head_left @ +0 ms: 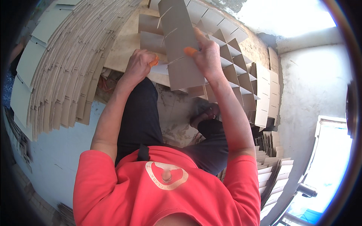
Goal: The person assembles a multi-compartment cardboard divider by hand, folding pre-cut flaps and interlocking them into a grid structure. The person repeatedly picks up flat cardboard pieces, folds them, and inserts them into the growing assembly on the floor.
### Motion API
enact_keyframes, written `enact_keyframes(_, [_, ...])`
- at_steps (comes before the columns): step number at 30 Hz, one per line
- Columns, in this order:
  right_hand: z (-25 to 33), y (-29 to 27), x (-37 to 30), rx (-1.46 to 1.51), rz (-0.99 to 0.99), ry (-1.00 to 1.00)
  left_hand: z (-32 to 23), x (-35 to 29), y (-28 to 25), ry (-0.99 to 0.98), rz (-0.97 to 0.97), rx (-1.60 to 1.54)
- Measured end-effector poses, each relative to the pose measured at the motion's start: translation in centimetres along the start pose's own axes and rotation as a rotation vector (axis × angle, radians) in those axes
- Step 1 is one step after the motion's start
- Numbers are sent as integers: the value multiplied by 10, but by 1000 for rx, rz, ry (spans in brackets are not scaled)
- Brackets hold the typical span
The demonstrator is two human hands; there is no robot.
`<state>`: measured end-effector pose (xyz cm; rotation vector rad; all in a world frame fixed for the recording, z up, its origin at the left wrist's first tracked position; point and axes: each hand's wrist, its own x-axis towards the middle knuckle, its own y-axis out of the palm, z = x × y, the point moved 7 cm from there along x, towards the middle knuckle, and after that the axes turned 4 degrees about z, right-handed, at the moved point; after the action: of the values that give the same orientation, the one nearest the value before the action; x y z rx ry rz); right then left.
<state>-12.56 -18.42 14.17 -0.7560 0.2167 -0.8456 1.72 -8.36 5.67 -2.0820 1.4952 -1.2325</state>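
My right hand (pixel 207 56) grips the right edge of a long grey-brown slotted cardboard strip (pixel 183 45), its orange-covered thumb lying on the strip's face. The strip stands tilted, with slots along its left edge. To its left, my left hand (pixel 140 63) is closed, with orange on the thumb too. It pinches the end of a pale cross strip (pixel 161 68) that reaches one of the slots; the fingers partly hide this end. Behind the long strip, more pale cross strips (pixel 151 41) stand on edge. An interlocked cardboard divider grid (pixel 234 56) stands right of my right hand.
A long stack of slotted cardboard strips (pixel 69 64) fills the left side. Wooden tabletop (pixel 122 51) shows beyond my left hand. More strips lean by the right wall (pixel 301 75), and further cardboard stacks (pixel 273 173) stand lower right. My legs are under the table's near edge.
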Motion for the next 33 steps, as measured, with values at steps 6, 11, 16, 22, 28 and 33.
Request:
enact_keyframes(6, [5, 6, 10, -76, 28, -66, 10, 0, 6, -3, -6, 18])
enact_keyframes(11, [17, 10, 6, -160, 4, -31, 11, 3, 3, -52, 5, -34])
enact_keyframes(16, [15, 13, 9, -172, -16, -102, 7, 5, 1, -46, -1, -27])
enact_keyframes(22, [23, 10, -1, -67, -79, -65, 7, 4, -1, -24, -6, -43])
enact_keyframes(28, [11, 12, 1, -93, -33, -3, 2, -4, -1, -7, -8, -53])
enact_keyframes(33, [-1, 30, 10, -23, 72, -56, 1, -2, -2, 18, -8, -41])
